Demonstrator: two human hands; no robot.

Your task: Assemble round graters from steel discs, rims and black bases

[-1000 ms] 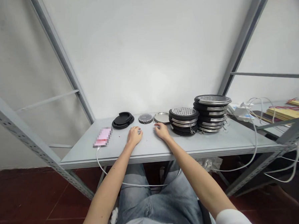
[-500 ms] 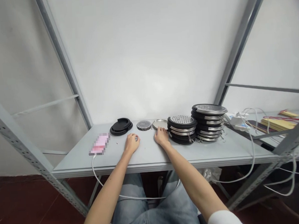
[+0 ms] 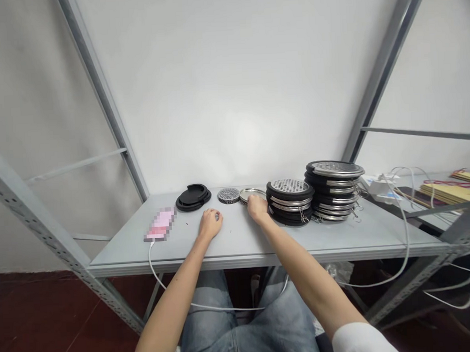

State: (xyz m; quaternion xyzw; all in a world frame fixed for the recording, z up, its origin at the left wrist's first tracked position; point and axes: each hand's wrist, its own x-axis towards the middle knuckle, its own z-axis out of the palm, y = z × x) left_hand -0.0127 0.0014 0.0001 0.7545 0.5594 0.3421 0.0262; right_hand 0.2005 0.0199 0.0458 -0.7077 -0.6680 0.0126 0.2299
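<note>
My left hand (image 3: 210, 223) rests on the grey shelf with its fingers curled. Something small and bluish-grey shows at its fingertips, too small to name. At the near edge of a shallow round metal tray (image 3: 252, 192) my right hand (image 3: 257, 208) is closed, its fingertips partly hidden. Left of that tray lies a round perforated metal disc (image 3: 228, 195). Farther left are black round rings or covers (image 3: 193, 197), stacked. Just right of my right hand stands a stack of black-rimmed round metal pieces (image 3: 291, 202) with a perforated top and small chains.
A taller similar stack (image 3: 334, 191) stands behind to the right. A pink phone, blurred out (image 3: 160, 224), lies at the left with a white cable (image 3: 155, 272). White adapters and cables (image 3: 382, 186) and yellow pads (image 3: 450, 192) lie at the far right. Metal posts (image 3: 390, 68) frame the shelf.
My right hand has closed more at the tray's near edge, its fingers curling in. My left hand stays nearly in place. The whole view has shifted slightly.
</note>
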